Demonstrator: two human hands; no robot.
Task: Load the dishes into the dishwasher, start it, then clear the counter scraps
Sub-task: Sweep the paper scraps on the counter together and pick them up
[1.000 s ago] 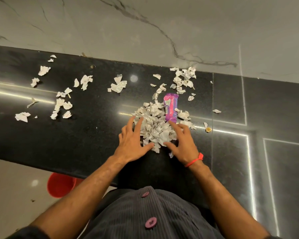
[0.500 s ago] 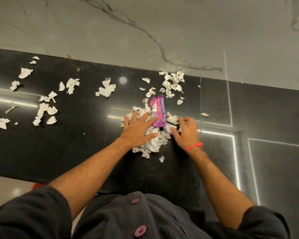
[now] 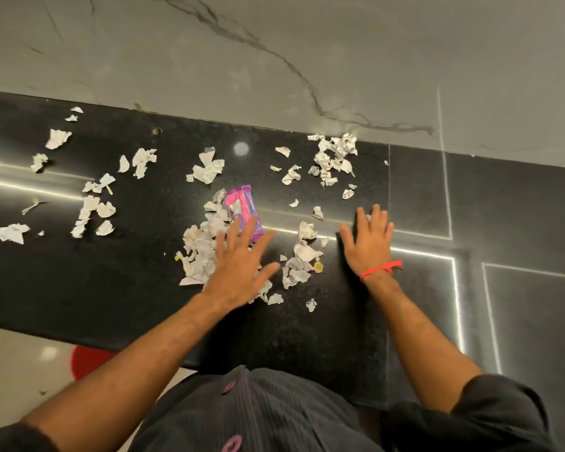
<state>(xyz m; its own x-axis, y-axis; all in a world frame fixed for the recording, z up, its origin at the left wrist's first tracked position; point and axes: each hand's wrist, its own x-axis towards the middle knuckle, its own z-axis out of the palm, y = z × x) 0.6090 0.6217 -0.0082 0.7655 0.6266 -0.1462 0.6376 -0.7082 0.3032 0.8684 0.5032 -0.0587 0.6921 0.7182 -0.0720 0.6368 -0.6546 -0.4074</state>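
There, on the black surface (image 3: 118, 288), torn white paper scraps (image 3: 92, 207) lay scattered well to the left of the purple wrapper (image 3: 243, 207), and a red bucket (image 3: 88, 363) showed on the floor below the surface's near edge, also left of the wrapper. A heap of scraps (image 3: 199, 246) pressed against the wrapper's left side. The left hand (image 3: 238, 265) lay flat with fingers spread and straight, its grip open, resting on the heap, the fingertips (image 3: 253, 223) over the wrapper's near end. Just right of the wrapper, a smaller bunch of scraps (image 3: 302, 256) sat between the two hands, with a small yellowish bit (image 3: 318, 266) beside it. Farther from the person and right of the wrapper, another cluster of scraps (image 3: 335, 158) lay close to the marble wall (image 3: 274, 53). Well right of the wrapper, the right hand (image 3: 369, 243), a red thread (image 3: 380, 269) round its wrist, lay palm down on the surface, fingers straight, its grip open and holding nothing.
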